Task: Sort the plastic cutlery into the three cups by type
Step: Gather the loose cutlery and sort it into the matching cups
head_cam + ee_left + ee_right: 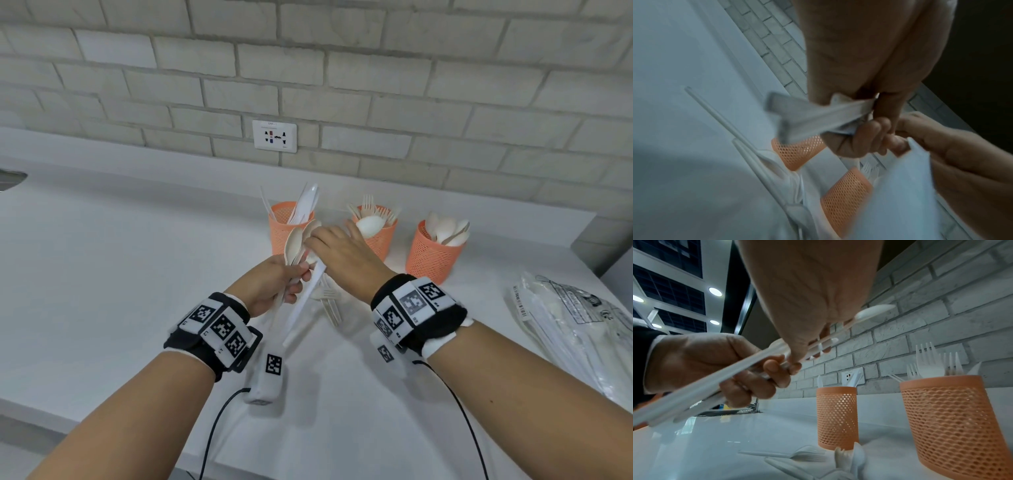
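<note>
Three orange mesh cups stand by the wall: the left cup (286, 228) holds white knives, the middle cup (382, 240) holds forks and one spoon, and the right cup (428, 255) holds spoons. Above the counter, my left hand (291, 279) grips a bundle of cutlery (294, 243) with beige spoon bowls on top. My right hand (310, 245) reaches over it and pinches a long white utensil (305, 301) in that bundle. The pinch (795, 361) shows in the right wrist view, and the left fingers (859, 138) curl round the handles (809, 120). Loose forks (329, 303) lie beneath.
A clear plastic bag of cutlery (579, 329) lies at the right edge of the white counter (137, 274). A small white device with a marker and cable (265, 380) sits near me. A wall socket (274, 136) is behind the cups, a sink (10, 178) far left.
</note>
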A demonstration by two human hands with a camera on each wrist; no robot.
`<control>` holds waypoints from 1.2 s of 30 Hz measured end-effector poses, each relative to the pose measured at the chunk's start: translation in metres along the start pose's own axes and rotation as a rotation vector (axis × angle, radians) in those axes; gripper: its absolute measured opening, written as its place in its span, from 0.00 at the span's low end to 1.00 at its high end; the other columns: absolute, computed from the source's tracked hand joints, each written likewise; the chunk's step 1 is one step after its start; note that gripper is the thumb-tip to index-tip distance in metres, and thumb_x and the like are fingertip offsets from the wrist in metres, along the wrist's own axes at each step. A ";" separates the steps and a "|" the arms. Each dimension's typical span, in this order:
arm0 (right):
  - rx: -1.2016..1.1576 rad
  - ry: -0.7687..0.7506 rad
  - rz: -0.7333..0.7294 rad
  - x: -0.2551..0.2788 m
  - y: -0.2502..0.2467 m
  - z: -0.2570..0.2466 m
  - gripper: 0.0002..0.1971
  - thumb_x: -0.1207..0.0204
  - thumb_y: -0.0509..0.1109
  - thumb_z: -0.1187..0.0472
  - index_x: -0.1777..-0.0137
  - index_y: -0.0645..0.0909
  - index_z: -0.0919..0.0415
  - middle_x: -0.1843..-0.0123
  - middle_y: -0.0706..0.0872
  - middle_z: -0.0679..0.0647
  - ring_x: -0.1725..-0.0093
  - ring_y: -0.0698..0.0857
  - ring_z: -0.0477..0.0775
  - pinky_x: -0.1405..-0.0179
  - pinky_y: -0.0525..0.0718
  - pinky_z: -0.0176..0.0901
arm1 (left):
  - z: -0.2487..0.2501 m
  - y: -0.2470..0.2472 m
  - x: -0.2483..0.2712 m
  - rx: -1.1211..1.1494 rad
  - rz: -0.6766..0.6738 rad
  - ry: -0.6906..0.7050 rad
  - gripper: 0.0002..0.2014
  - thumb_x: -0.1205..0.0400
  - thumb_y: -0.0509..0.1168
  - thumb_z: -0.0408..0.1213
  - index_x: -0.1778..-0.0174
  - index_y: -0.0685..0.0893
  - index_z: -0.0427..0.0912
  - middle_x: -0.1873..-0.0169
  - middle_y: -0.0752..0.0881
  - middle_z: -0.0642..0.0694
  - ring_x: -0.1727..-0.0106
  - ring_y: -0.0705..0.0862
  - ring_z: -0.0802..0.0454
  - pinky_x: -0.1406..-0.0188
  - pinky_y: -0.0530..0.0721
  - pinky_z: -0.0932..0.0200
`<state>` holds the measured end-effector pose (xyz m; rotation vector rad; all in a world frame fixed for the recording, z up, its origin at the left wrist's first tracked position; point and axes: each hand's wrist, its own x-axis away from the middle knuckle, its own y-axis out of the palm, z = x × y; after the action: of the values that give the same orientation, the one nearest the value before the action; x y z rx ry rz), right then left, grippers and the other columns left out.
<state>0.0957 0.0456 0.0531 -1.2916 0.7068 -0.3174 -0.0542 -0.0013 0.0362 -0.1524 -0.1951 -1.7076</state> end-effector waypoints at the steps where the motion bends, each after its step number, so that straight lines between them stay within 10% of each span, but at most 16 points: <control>1: 0.006 0.002 -0.015 0.001 -0.001 0.001 0.27 0.29 0.57 0.79 0.30 0.73 0.64 0.30 0.76 0.58 0.28 0.72 0.62 0.22 0.50 0.63 | 0.001 -0.002 0.000 0.014 0.011 0.001 0.11 0.14 0.56 0.32 0.61 0.79 0.39 0.74 0.76 0.51 0.80 0.68 0.59 0.81 0.67 0.68; 5: 0.103 0.090 0.116 0.002 -0.002 0.011 0.35 0.33 0.55 0.82 0.25 0.69 0.60 0.23 0.71 0.60 0.20 0.64 0.63 0.21 0.47 0.62 | -0.001 -0.014 0.000 0.066 0.078 -0.008 0.09 0.14 0.55 0.31 0.56 0.80 0.39 0.72 0.75 0.49 0.79 0.69 0.59 0.80 0.67 0.67; 10: 0.121 0.136 0.389 -0.004 0.007 0.027 0.19 0.39 0.56 0.75 0.55 0.83 0.61 0.61 0.82 0.54 0.56 0.77 0.57 0.53 0.63 0.43 | 0.004 -0.018 0.004 0.120 0.057 0.022 0.09 0.14 0.54 0.30 0.56 0.79 0.39 0.66 0.80 0.47 0.74 0.76 0.56 0.74 0.75 0.64; 14: 0.178 0.221 0.271 -0.007 0.008 0.028 0.16 0.36 0.52 0.74 0.62 0.82 0.62 0.65 0.82 0.55 0.62 0.78 0.59 0.59 0.64 0.44 | 0.011 -0.010 0.006 0.147 -0.013 -0.023 0.09 0.14 0.54 0.30 0.54 0.80 0.35 0.60 0.91 0.44 0.60 0.89 0.48 0.56 0.86 0.55; 17: 0.109 0.272 0.307 -0.014 0.008 0.023 0.21 0.35 0.45 0.72 0.62 0.82 0.67 0.65 0.83 0.61 0.62 0.79 0.62 0.65 0.76 0.48 | 0.014 0.001 0.008 0.153 -0.062 -0.039 0.08 0.14 0.52 0.32 0.53 0.77 0.37 0.62 0.89 0.40 0.73 0.83 0.48 0.70 0.83 0.57; 23: -0.959 0.717 0.251 -0.021 0.001 0.018 0.35 0.28 0.61 0.75 0.21 0.55 0.62 0.35 0.71 0.62 0.38 0.76 0.61 0.38 0.79 0.51 | 0.012 0.002 0.001 0.149 0.060 0.061 0.05 0.14 0.54 0.34 0.51 0.74 0.40 0.67 0.80 0.46 0.76 0.68 0.54 0.78 0.70 0.65; 28: -1.473 0.777 0.233 -0.024 -0.010 0.010 0.09 0.20 0.64 0.52 0.46 0.72 0.56 0.61 0.78 0.48 0.65 0.77 0.47 0.72 0.71 0.38 | 0.010 0.004 0.001 -0.045 0.065 0.103 0.06 0.14 0.54 0.33 0.42 0.72 0.42 0.66 0.79 0.46 0.74 0.69 0.54 0.77 0.69 0.65; 36: -1.371 0.633 0.071 -0.036 0.004 0.003 0.10 0.16 0.57 0.65 0.59 0.75 0.60 0.70 0.74 0.54 0.72 0.72 0.48 0.71 0.70 0.38 | 0.009 0.004 -0.005 -0.005 0.022 0.084 0.06 0.13 0.54 0.35 0.50 0.75 0.38 0.69 0.77 0.48 0.77 0.72 0.54 0.78 0.73 0.64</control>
<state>0.0701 0.0699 0.0600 -2.4814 1.6511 -0.1504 -0.0494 0.0045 0.0444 -0.0858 -0.1264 -1.6892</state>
